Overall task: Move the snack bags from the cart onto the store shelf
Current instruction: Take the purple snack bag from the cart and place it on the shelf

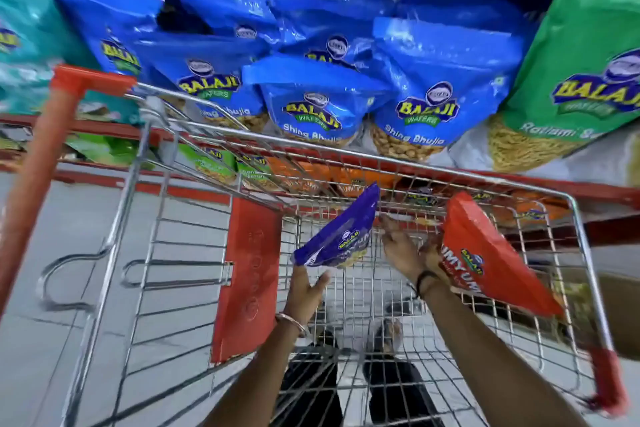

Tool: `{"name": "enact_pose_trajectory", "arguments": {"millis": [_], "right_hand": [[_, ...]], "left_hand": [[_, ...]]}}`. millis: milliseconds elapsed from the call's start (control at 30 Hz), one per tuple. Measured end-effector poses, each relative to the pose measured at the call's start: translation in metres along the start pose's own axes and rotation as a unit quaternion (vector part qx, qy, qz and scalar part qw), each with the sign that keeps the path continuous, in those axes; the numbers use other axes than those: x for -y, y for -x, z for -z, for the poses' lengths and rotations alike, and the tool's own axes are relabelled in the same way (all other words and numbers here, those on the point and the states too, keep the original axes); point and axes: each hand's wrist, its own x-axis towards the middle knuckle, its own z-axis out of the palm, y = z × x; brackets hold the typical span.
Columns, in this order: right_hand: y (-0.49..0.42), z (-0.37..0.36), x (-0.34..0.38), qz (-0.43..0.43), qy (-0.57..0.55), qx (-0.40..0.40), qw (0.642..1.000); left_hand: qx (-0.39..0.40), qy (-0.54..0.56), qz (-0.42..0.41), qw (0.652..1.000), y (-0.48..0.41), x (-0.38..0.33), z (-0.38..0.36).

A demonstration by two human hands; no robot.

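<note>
Lifting two bags above the cart [575, 218]: left hand [304, 291] clamped on the purple bag [341, 236], right hand [405, 250] on the red bag [491, 256], both angled up toward the shelf [588, 189] beyond.

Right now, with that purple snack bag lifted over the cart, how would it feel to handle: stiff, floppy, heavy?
The purple snack bag is probably light: the left hand seems to lift it by one corner. It looks puffy and crinkled, so likely soft rather than stiff, sagging if held at an edge. Its glossy film could be slippery, and the contents probably crush easily.
</note>
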Motion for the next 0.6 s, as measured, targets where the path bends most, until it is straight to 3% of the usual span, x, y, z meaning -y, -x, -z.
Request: {"name": "enact_pose_trajectory", "arguments": {"millis": [100, 200, 367, 600], "right_hand": [[-0.018, -0.003, -0.002, 0.043, -0.044, 0.014, 0.998], [-0.032, -0.008, -0.006, 0.041, -0.053, 0.039, 0.997], [-0.05, -0.013, -0.022, 0.044, -0.092, -0.016, 0.995], [-0.025, -0.02, -0.016, 0.055, -0.135, -0.073, 0.987]], "left_hand": [[0.028, -0.032, 0.025, 0.999, -0.011, -0.009, -0.006], [0.007, -0.05, 0.092, 0.994, -0.024, 0.001, -0.009], [-0.016, 0.039, 0.081, 0.996, -0.039, 0.011, -0.003], [-0.097, 0.087, 0.137, 0.982, -0.046, 0.012, -0.009]]}}
